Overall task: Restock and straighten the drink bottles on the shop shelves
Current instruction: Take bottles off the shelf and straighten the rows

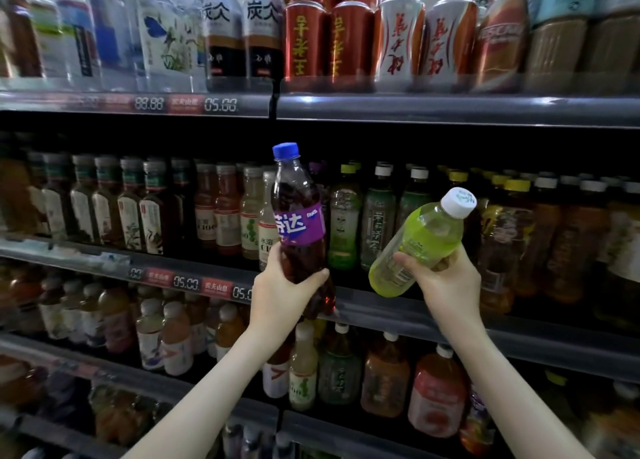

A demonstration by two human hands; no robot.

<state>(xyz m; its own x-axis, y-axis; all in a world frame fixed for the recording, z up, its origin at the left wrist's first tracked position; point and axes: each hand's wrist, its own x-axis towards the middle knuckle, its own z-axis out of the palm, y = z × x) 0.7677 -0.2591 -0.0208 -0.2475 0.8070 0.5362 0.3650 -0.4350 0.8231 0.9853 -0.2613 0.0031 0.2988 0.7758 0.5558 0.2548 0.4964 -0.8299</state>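
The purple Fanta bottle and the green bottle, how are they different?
The purple-labelled plastic Fanta bottle has a blue cap; the light green plastic bottle has a white cap. The Fanta bottle stands nearly upright in the left hand; the green bottle tilts right in the right hand. Both are capped and gripped low down.

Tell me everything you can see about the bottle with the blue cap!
The Fanta bottle is clear plastic, full of dark purple drink, with a blue screw cap on top and a purple label around its middle. It is held nearly upright, top tipped slightly left, its base in front of a shelf rail. The left hand grips its lower part.
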